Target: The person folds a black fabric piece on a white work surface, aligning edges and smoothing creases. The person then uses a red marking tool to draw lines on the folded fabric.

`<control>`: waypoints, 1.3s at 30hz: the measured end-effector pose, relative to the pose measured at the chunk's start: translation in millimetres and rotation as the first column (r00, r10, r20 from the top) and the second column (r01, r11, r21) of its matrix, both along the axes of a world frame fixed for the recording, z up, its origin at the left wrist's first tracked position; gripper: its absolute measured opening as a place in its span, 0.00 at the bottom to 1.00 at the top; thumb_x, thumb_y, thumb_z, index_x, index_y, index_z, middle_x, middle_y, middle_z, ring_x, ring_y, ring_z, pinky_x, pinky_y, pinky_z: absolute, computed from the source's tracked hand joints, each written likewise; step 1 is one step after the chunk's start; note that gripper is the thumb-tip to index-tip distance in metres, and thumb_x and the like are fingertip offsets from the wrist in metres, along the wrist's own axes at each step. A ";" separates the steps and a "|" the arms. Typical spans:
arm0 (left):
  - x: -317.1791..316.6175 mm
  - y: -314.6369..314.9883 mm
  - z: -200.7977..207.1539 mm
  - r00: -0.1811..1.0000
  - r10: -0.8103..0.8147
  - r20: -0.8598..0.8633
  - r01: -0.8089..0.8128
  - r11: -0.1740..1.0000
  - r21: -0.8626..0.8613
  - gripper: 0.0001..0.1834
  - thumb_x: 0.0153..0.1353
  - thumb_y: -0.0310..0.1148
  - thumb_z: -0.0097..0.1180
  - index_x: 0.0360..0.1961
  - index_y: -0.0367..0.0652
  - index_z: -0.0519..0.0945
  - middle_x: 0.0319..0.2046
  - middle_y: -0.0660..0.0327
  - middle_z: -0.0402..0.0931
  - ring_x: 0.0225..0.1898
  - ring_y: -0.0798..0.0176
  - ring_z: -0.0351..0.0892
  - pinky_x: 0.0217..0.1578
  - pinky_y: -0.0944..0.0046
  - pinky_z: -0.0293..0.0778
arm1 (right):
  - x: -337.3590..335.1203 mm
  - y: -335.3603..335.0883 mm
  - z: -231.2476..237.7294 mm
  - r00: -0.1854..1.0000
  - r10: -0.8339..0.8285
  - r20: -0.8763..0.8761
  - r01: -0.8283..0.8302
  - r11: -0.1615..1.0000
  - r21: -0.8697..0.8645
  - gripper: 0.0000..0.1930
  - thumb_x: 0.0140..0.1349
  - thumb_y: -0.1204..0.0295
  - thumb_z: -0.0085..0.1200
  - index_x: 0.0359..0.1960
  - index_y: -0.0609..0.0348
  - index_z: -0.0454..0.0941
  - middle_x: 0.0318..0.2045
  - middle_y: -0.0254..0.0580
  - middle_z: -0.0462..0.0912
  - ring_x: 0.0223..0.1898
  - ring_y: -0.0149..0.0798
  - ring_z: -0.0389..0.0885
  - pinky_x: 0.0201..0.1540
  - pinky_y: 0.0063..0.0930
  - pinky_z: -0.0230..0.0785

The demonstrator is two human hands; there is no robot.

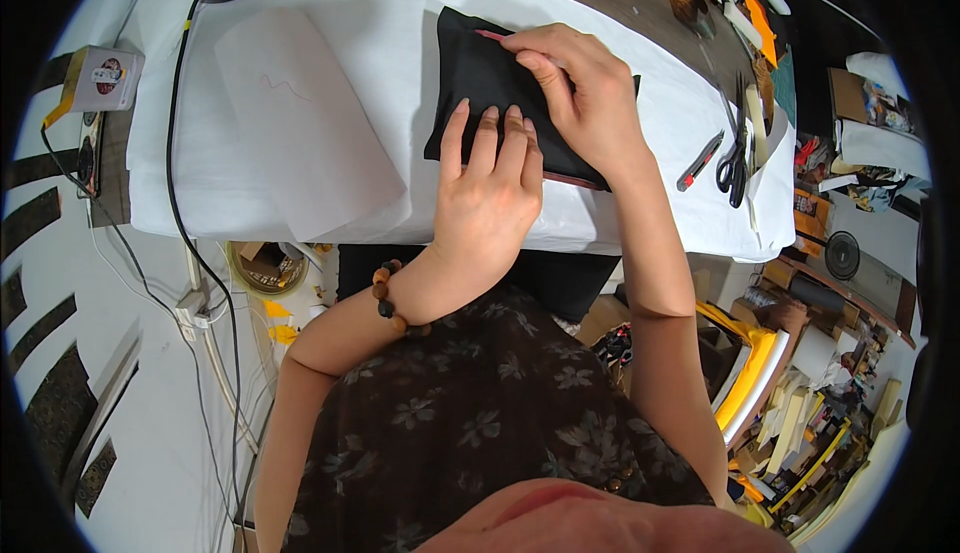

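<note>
A black piece of fabric [470,68], shaped like a flat pouch or panel, lies on the white-covered table in front of me. My left hand [490,188] rests on its near part, fingers stretched out and slightly apart, pressing it flat. Over its far side, my right hand [590,83] pinches a thin red piece [489,34] between thumb and forefinger; whether it is a strip or a slim tool I cannot tell. A reddish edge [575,182] shows along the fabric's near side, partly covered by my hands.
Left of the fabric lies a translucent white sheet [305,133] with a loose red thread [285,85] on it. To the right are a red-and-black utility knife [700,161] and black scissors [735,158]. A black cable [172,113] crosses the table's left end. Scraps [745,23] crowd the far right.
</note>
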State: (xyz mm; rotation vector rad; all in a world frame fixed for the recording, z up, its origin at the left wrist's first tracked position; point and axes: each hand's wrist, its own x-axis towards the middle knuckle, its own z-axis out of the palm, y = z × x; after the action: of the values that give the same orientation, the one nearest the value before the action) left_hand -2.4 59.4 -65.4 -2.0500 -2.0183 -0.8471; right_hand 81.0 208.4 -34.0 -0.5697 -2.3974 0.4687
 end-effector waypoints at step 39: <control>-0.8 -0.4 -0.8 1.000 -0.012 0.006 0.013 1.000 -0.013 0.20 0.53 0.27 0.59 0.47 0.28 0.85 0.50 0.48 0.82 0.55 0.50 0.80 0.69 0.39 0.64 | 11.1 -13.7 3.3 0.985 -0.171 -0.037 0.175 0.976 0.128 0.07 0.62 0.68 0.67 0.34 0.58 0.86 0.31 0.37 0.89 0.30 0.44 0.86 0.34 0.33 0.77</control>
State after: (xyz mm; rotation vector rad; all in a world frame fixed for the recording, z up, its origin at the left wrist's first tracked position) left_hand -3.2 59.0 -66.2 -2.0715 -2.0214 -0.8456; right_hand 92.2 194.8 -30.7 -0.7013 -2.3084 0.2403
